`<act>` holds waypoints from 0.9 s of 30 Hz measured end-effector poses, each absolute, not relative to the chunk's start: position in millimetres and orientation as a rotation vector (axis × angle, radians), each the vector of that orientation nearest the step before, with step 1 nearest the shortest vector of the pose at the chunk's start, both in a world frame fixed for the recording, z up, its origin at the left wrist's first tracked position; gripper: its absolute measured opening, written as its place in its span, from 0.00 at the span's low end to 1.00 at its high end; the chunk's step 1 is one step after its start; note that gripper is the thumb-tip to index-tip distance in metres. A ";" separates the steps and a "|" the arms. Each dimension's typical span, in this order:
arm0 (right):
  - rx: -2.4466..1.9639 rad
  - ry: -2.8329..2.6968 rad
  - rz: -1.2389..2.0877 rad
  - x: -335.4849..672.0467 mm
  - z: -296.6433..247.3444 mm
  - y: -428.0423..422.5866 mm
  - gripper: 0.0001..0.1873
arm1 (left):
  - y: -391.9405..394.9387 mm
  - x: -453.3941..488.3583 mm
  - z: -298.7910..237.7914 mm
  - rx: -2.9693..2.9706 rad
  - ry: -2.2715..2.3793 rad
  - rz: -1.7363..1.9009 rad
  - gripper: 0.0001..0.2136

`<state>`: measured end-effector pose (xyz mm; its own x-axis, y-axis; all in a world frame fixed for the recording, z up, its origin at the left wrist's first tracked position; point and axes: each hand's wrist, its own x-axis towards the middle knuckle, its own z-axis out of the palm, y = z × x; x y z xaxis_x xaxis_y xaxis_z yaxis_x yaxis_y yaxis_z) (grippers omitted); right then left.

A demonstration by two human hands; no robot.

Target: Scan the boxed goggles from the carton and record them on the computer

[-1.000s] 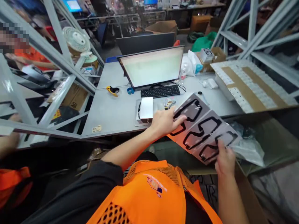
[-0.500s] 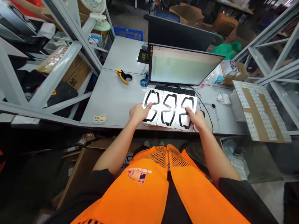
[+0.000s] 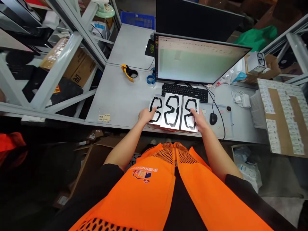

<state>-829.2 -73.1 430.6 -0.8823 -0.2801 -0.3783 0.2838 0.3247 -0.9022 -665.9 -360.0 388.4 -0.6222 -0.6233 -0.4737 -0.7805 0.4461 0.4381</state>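
Three white boxes printed with black frame-like outlines are side by side at the desk's front edge. My left hand (image 3: 146, 115) grips the left box (image 3: 156, 110) at its outer side, thumb on top. At the other end, my right hand (image 3: 200, 120) has its thumb on the right box (image 3: 189, 114) and its fingers along the side. Between them the middle box (image 3: 171, 111) sits slightly higher than its neighbours, with a narrow gap to the right box. The undersides of the boxes are hidden.
Behind the boxes are a black keyboard (image 3: 184, 92) and a lit monitor (image 3: 190, 61). A yellow tape dispenser (image 3: 129, 73) and blue tape roll (image 3: 151, 79) lie left on the desk (image 3: 115, 99). A mouse (image 3: 213, 118), a charger (image 3: 243, 100) and a label-covered cardboard sheet (image 3: 284, 118) are right.
The three boxes, earlier in an even, close row, are now uneven: the middle one stands higher and a gap shows beside the right one. My view has tilted down; both hands keep their grip.
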 end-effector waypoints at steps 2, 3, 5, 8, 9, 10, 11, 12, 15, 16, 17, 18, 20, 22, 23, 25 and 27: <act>0.059 2.100 -1.614 -829.4 427.8 -68.0 0.32 | -355.4 -665.8 382.5 -1.212 2.467 0.944 0.38; 0.088 2.076 -1.633 -830.0 425.8 -64.8 0.32 | -353.8 -665.9 380.3 -1.209 2.482 0.946 0.38; 0.122 2.047 -1.668 -832.7 420.1 -57.1 0.32 | -352.6 -666.3 376.5 -1.211 2.496 0.974 0.37; 0.150 2.057 -1.676 -838.9 407.3 -45.7 0.35 | -356.7 -665.0 368.9 -1.259 2.443 1.155 0.36; 0.152 2.068 -1.670 -840.6 401.9 -43.4 0.36 | -359.3 -664.0 365.6 -1.280 2.393 1.287 0.35; 0.158 2.073 -1.666 -841.7 396.0 -42.6 0.36 | -362.0 -662.8 361.9 -1.290 2.313 1.461 0.35; 0.167 2.062 -1.661 -842.2 389.6 -43.6 0.36 | -364.8 -661.6 358.1 -1.282 2.196 1.664 0.34; 0.183 2.033 -1.659 -842.1 382.8 -46.4 0.35 | -367.2 -660.5 354.2 -1.255 2.048 1.871 0.35; 0.249 1.910 -1.678 -840.4 363.1 -64.4 0.32 | -371.1 -658.6 343.6 -1.169 1.576 2.296 0.40; 0.248 1.870 -1.694 -840.3 357.7 -72.2 0.32 | -371.5 -658.1 340.9 -1.166 1.462 2.358 0.41; 0.236 1.837 -1.712 -840.5 353.3 -80.3 0.33 | -371.7 -657.4 338.6 -1.177 1.375 2.397 0.42; 0.215 1.807 -1.727 -841.1 350.0 -88.1 0.34 | -372.2 -656.2 336.8 -1.192 1.311 2.420 0.42; 0.159 1.758 -1.734 -842.6 346.3 -102.3 0.36 | -375.2 -652.2 334.8 -1.214 1.240 2.452 0.43; 0.113 1.743 -1.713 -843.1 344.8 -114.8 0.38 | -382.0 -646.0 334.5 -1.244 1.229 2.464 0.43; 0.095 1.745 -1.694 -842.6 344.4 -120.5 0.39 | -386.5 -642.5 334.8 -1.264 1.238 2.462 0.44; 0.075 1.745 -1.657 -839.7 343.5 -131.8 0.42 | -397.0 -635.1 335.8 -1.314 1.267 2.432 0.44; 0.080 1.726 -1.635 -834.5 342.2 -143.2 0.45 | -408.1 -627.9 336.5 -1.365 1.304 2.396 0.45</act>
